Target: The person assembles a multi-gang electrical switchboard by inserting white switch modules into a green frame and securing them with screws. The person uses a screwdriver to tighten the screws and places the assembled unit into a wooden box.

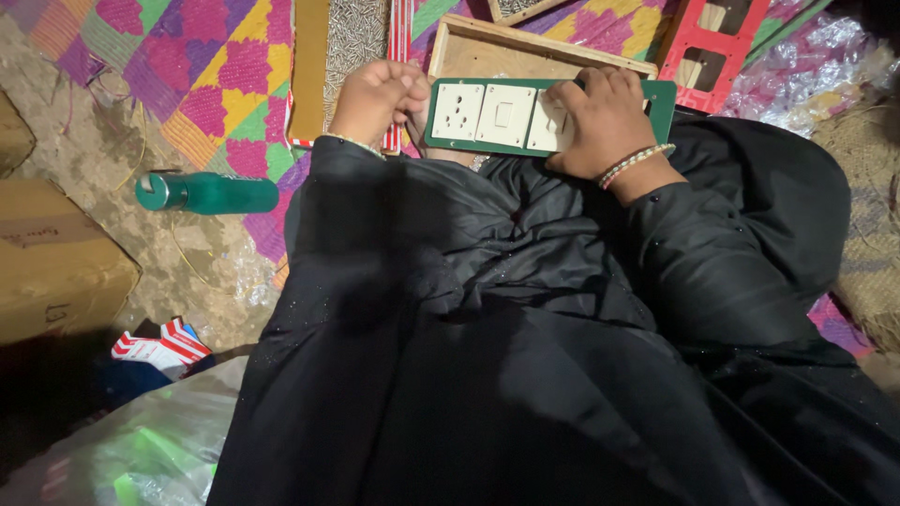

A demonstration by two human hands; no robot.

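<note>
Landmark: green switch plate (600,126), a long green panel carrying white fittings, resting across the person's lap at the edge of the black garment (525,328). Far left of the plate, cardboard boxes (56,267) sit on the bare floor; nearer to it, a green bottle (211,193) lies on its side at the border of the bright woven mat (206,66). Below the bottle, a red-and-white packet (164,345) and a clear plastic bag (141,445). Left hand (377,96) touches the plate's left end, fingers curled into a loose fist around a thin dark tool, mostly hidden; kind of tool unclear. On the plate, left to right: white socket (457,111), white switch (505,115), then a third white module under the right hand (605,120), which presses flat on it, fingers bent over the plate's upper edge, gripping plate and module. Just behind the plate, an open wooden box (497,52). Right of that, a red frame (717,42) and crinkled clear plastic (816,56).
</note>
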